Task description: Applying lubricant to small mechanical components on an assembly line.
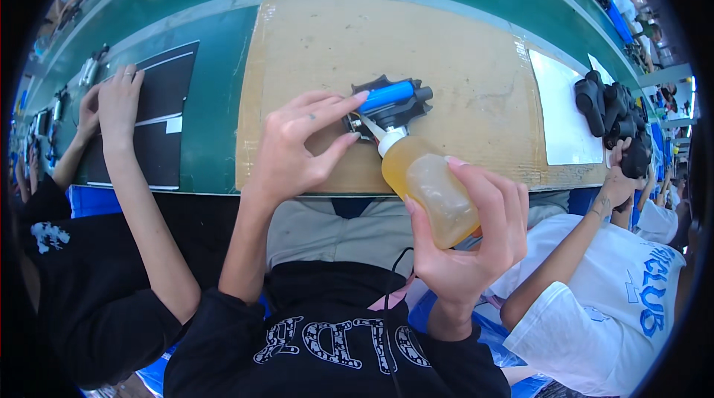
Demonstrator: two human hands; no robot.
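Note:
A black plastic housing (407,109) with a blue cylindrical cell (388,95) along it lies on the cardboard. My left hand (291,144) grips its left end, forefinger on the blue cylinder and thumb at the near side. In my right hand (480,238) is a translucent squeeze bottle (425,184) of amber liquid or glue, tilted with its white cap toward the housing. Its thin nozzle (372,127) reaches the housing's left end between my left thumb and forefinger. Whether anything flows from the tip is too small to tell.
A cardboard sheet (320,49) covers the green bench before me. White paper (563,112) and a pile of black parts (613,109) lie at right, by a co-worker's hand (621,175). At left, another person's hands (119,104) rest over a black mat (160,149).

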